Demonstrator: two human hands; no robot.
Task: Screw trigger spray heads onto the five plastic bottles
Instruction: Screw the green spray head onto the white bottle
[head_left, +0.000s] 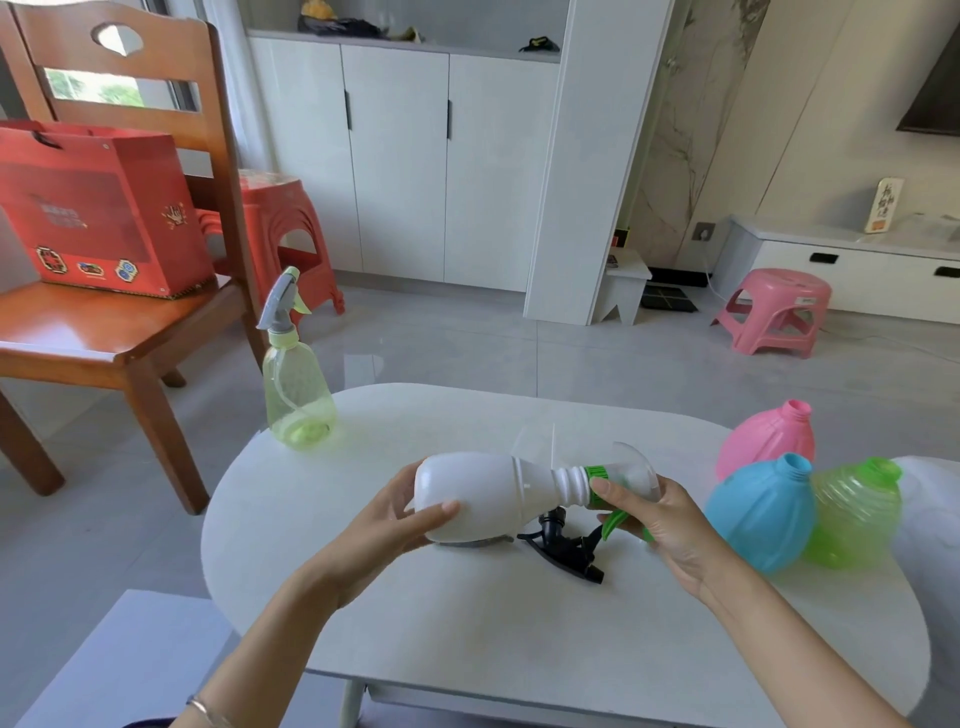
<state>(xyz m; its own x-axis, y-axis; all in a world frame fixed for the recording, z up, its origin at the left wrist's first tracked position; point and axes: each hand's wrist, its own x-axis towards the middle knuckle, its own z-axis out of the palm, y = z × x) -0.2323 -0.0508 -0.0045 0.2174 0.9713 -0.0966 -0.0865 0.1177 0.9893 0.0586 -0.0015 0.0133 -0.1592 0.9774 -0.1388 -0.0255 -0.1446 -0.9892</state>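
Left hand (395, 517) fingers (442, 510) grip white bottle (483, 488); right hand (667, 522) fingers (608, 489) pinch green spray head (597, 472) — black spray head (563, 548) beneath.

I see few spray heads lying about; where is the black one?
In the head view, the black spray head lies on the table, just under the white bottle, between the left hand and right hand.

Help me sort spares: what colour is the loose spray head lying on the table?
Black spray head, clearest in the head view, beneath the white bottle.
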